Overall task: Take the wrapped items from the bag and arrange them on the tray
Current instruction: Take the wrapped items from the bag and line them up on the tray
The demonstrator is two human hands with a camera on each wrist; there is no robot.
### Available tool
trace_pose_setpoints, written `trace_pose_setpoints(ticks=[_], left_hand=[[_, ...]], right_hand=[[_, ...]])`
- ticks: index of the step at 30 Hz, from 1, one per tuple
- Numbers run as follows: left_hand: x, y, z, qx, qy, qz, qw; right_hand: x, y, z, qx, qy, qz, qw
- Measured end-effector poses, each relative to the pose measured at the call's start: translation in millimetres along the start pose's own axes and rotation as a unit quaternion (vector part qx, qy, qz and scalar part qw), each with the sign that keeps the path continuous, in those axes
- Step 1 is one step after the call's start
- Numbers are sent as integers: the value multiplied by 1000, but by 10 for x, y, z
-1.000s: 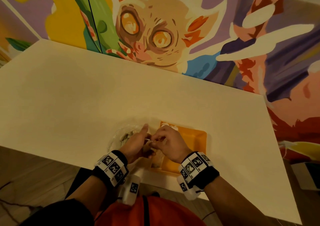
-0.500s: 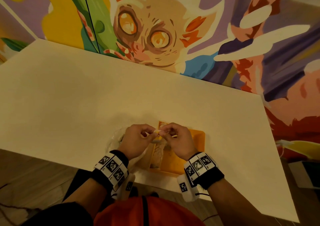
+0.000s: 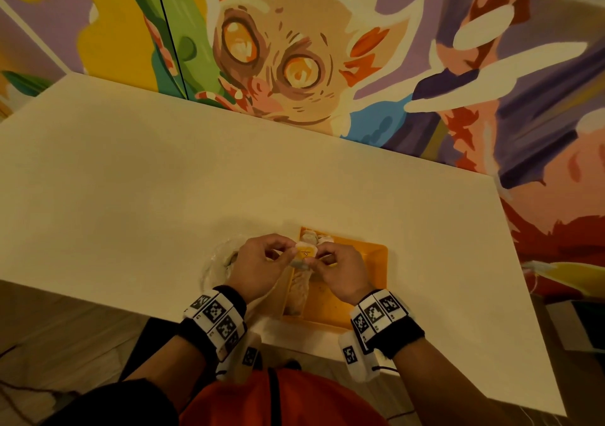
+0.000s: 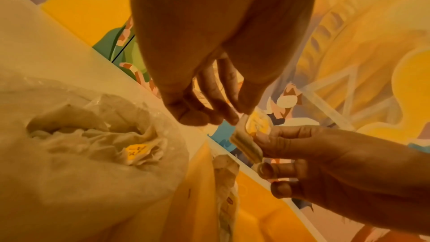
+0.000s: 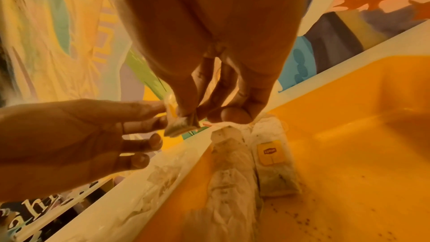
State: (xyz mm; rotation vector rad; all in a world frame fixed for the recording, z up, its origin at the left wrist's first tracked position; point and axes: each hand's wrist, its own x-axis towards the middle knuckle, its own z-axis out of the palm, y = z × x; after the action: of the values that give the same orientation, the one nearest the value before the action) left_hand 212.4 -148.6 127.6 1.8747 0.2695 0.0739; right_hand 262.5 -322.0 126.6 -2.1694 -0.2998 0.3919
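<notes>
Both hands have risen since a second ago: the left hand [image 3: 258, 263] and right hand [image 3: 339, 270] pinch one wrapped tea bag [image 3: 305, 253] between thumbs and fingertips, above the orange tray's [image 3: 376, 262] far-left corner. Wide bare table [image 3: 163, 180] lies beyond. From the head view the clear bag [image 4: 76, 135] is mostly hidden; the right wrist view shows wrapped tea bags [image 5: 272, 165] lining the tray's left wall.

From the head view, both hands cover most of the wrapped item [image 3: 306, 253] pinched between them. The left hand [image 3: 258, 267] hides much of the bag [image 3: 214, 263]. Print on the item's yellow label is too blurred to read.
</notes>
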Motion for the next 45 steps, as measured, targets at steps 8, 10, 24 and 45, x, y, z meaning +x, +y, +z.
trace_pose_setpoints(ticks=[8,10,24,45], left_hand=[[-65,-45,59,169,-79,-53,981],[-84,-62,100,199,-94,-55,974],[-114,-103,238,265,-119,-42,956],[-143,-37,205,197,-111,-27,974]], right_hand=[[83,291,-253,-70,1,104,992],[87,333,-292,-87,-15,137,987],[195,376,0,-121,-101,253,955],[452,508,189,-197,-46,271,941]])
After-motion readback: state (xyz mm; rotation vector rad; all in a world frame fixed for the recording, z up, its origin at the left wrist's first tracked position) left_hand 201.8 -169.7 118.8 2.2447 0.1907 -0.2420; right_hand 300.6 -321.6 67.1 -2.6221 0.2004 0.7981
